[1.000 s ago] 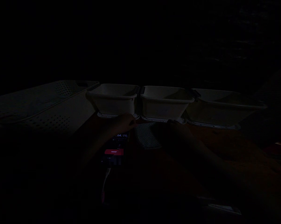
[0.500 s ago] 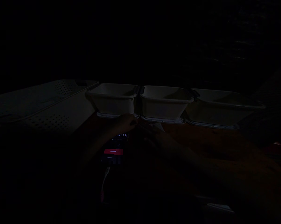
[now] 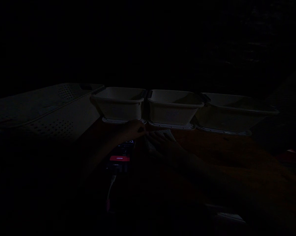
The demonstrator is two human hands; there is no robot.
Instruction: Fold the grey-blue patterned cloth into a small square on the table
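Note:
The scene is very dark. A thin pale cloth (image 3: 169, 133), apparently textured, lies on the brown table in front of the middle basin. My right hand (image 3: 164, 146) rests on it, fingers stretched out flat. My left hand (image 3: 136, 127) is closed in a pinch at the cloth's left corner; the fingertips are hard to make out. Under my left forearm lies a phone (image 3: 119, 158) with its screen lit, showing a red bar and part of a clock. From its lower end runs a pale charging cable (image 3: 110, 186).
Three pale basins stand in a row at the back: left (image 3: 120, 109), middle (image 3: 172, 113) and right (image 3: 228, 118). A large perforated basket (image 3: 66, 114) stands on the left. Near the front right lies a pale flat thing (image 3: 230, 216) I cannot make out.
More of the cloth now shows around my right hand's fingers, which lie flatter and more spread. My left hand stays nearly where it was and covers slightly more of the phone's clock.

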